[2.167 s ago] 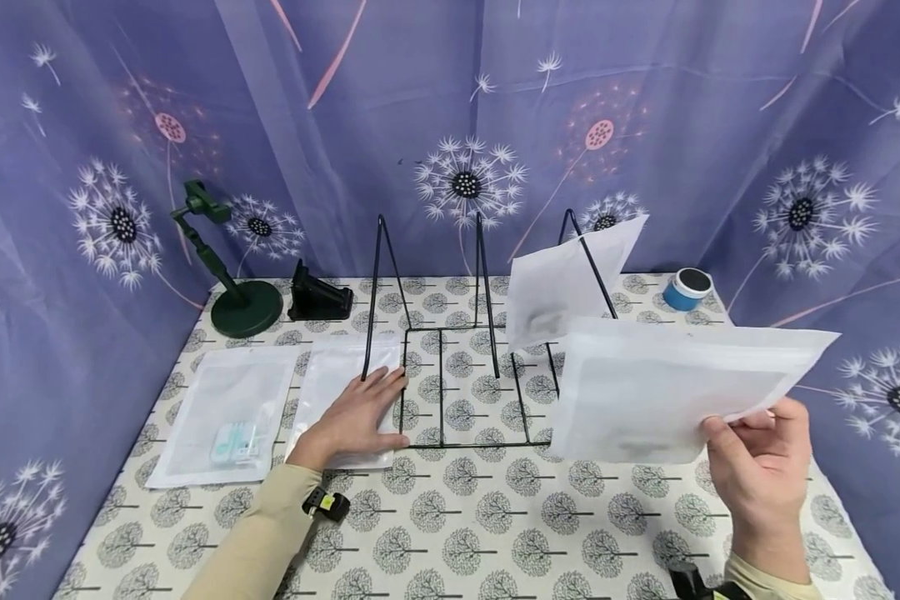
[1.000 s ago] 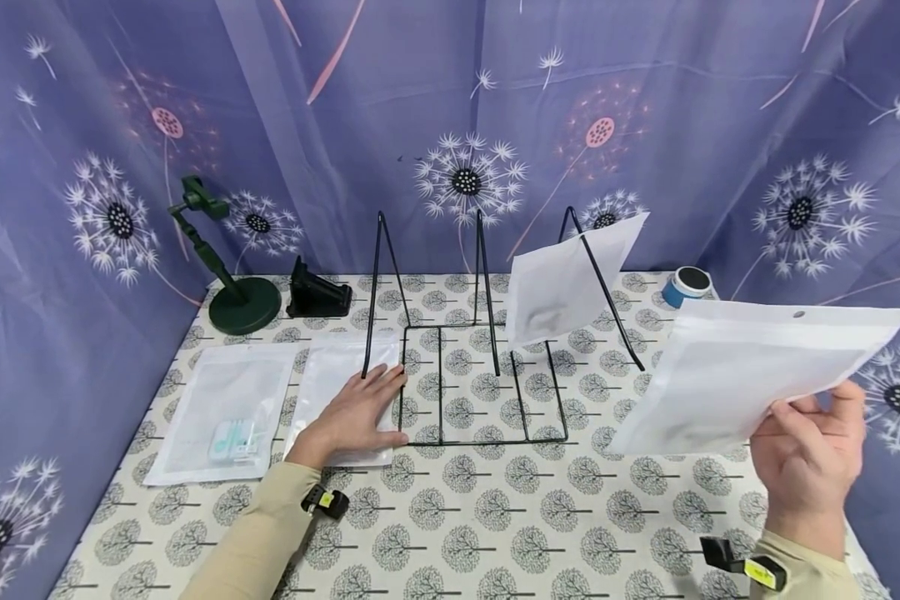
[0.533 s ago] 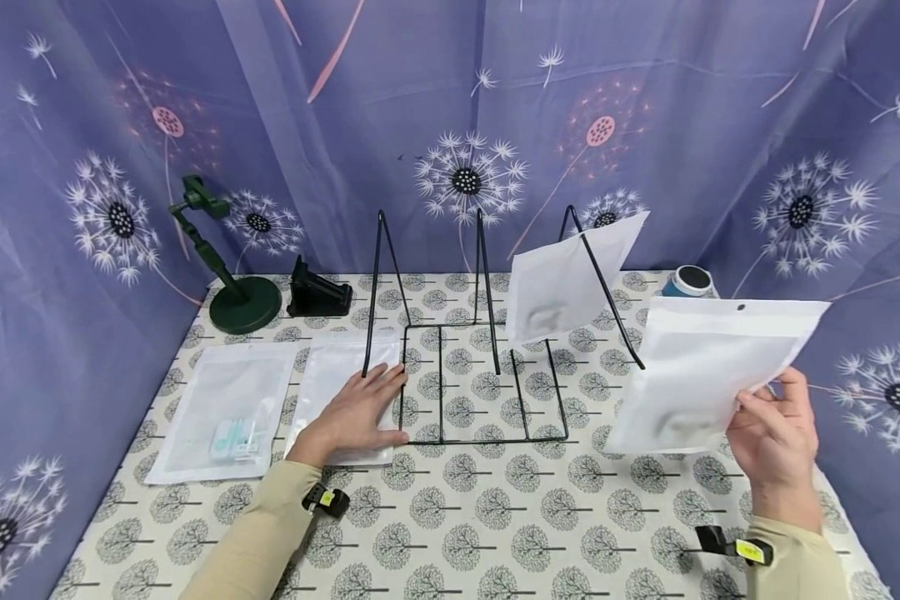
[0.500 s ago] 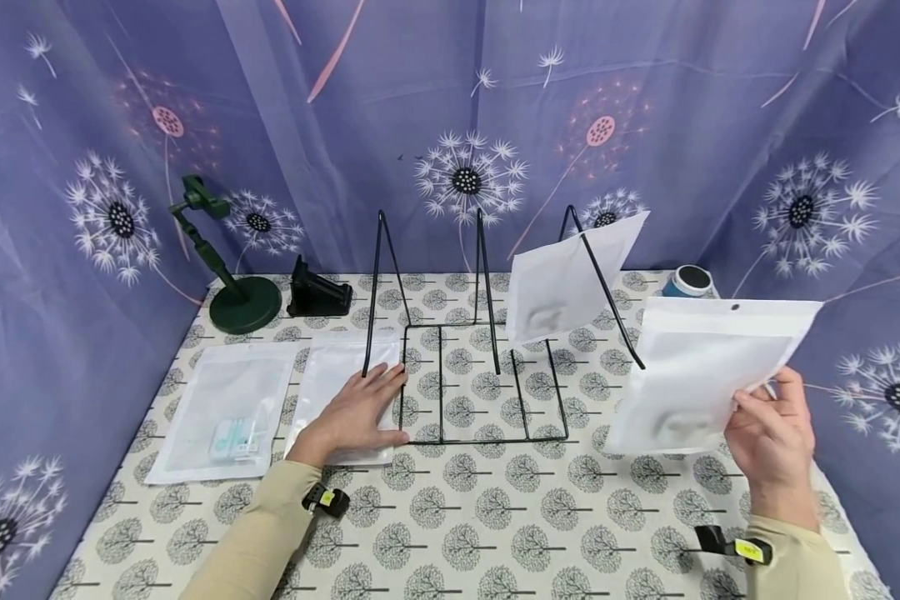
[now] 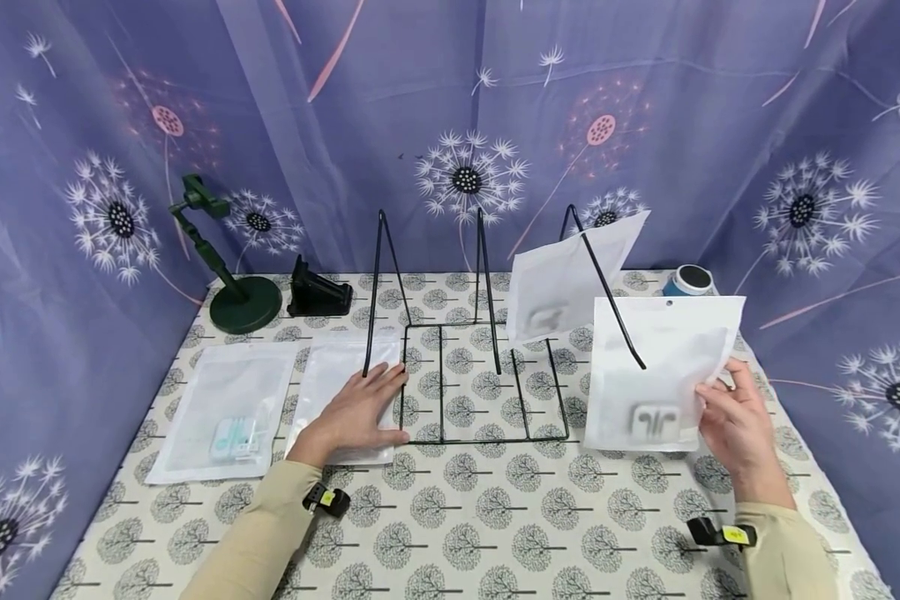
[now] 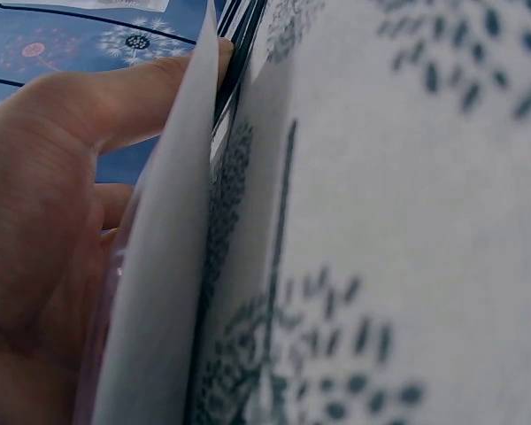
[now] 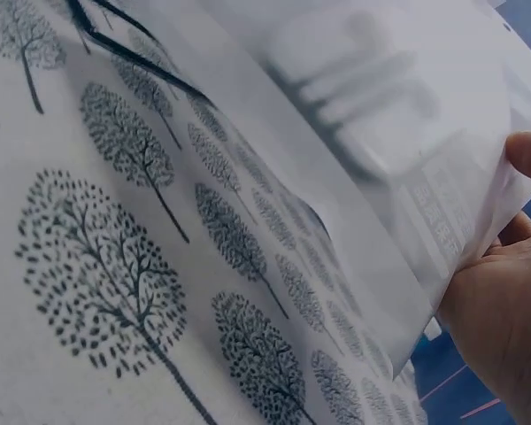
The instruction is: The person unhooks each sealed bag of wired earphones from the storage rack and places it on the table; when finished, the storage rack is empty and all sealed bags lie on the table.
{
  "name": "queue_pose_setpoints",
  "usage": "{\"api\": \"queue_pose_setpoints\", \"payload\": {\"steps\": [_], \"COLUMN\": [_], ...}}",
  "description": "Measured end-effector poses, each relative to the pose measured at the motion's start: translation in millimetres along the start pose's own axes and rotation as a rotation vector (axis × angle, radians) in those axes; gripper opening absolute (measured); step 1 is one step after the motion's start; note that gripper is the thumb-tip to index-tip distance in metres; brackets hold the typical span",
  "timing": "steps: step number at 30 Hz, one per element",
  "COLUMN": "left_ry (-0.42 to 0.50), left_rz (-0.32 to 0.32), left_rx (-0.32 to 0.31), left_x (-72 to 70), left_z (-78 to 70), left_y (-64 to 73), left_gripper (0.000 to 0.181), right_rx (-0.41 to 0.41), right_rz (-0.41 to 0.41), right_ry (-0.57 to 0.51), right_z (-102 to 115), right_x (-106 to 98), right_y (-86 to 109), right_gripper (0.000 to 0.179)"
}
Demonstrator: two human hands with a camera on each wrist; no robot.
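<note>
My right hand (image 5: 742,425) pinches the right edge of a white zip pouch (image 5: 682,358), held upright beside the right end of a black wire rack (image 5: 442,383). Through its frosted front shows a small earphone-like shape (image 5: 654,422), blurred also in the right wrist view, where the pouch (image 7: 336,221) fills the upper right. My left hand (image 5: 348,417) rests with spread fingers on another flat pouch (image 5: 333,358), fingertips at the rack's left side. A second upright pouch (image 5: 562,283) leans at the rack's right prong. The left wrist view shows a pouch edge (image 6: 159,266) by the hand.
At far left lies a flat pouch (image 5: 232,375) with a teal-and-white item inside. A green stand (image 5: 246,307) and a black holder (image 5: 318,292) stand behind it. A blue jar with a dark lid (image 5: 687,281) sits back right, before the purple curtain (image 5: 330,167).
The right hand first carried the pouch right, then back left toward the rack, turning it to face the camera so its contents show more clearly. The left hand stays put.
</note>
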State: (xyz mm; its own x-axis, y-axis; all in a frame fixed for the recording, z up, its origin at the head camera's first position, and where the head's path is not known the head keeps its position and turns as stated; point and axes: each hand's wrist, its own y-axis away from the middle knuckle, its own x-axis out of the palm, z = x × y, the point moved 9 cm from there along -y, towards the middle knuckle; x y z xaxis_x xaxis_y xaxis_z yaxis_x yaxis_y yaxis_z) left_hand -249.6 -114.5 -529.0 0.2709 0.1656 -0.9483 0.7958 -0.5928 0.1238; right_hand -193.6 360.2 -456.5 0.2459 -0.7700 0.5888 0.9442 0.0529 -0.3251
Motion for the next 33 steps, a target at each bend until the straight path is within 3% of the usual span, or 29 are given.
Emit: {"api": "queue_pose_setpoints", "payload": {"steps": [3, 13, 26, 33], "left_ry": [0.0, 0.008, 0.014, 0.022], "left_rz": [0.001, -0.005, -0.011, -0.011], "left_rx": [-0.001, -0.002, 0.0, 0.009], "left_x": [-0.2, -1.9, -2.6, -3.6], "left_z": [-0.6, -1.1, -1.5, -3.2], "left_y": [0.1, 0.7, 1.2, 1.6], "left_gripper": [0.101, 0.101, 0.102, 0.102], "right_rx": [0.034, 0.143, 0.264, 0.347], "right_rz": [0.019, -0.015, -0.137, -0.226], "right_ry": [-0.036, 0.054, 0.253, 0.425], "right_z": [-4, -17, -30, -36], "right_x": [-4, -19, -43, -53], "right_y": [-1.6, -6.7, -17.5, -22.6], "right_gripper": [0.048, 0.045, 0.041, 0.039]}}
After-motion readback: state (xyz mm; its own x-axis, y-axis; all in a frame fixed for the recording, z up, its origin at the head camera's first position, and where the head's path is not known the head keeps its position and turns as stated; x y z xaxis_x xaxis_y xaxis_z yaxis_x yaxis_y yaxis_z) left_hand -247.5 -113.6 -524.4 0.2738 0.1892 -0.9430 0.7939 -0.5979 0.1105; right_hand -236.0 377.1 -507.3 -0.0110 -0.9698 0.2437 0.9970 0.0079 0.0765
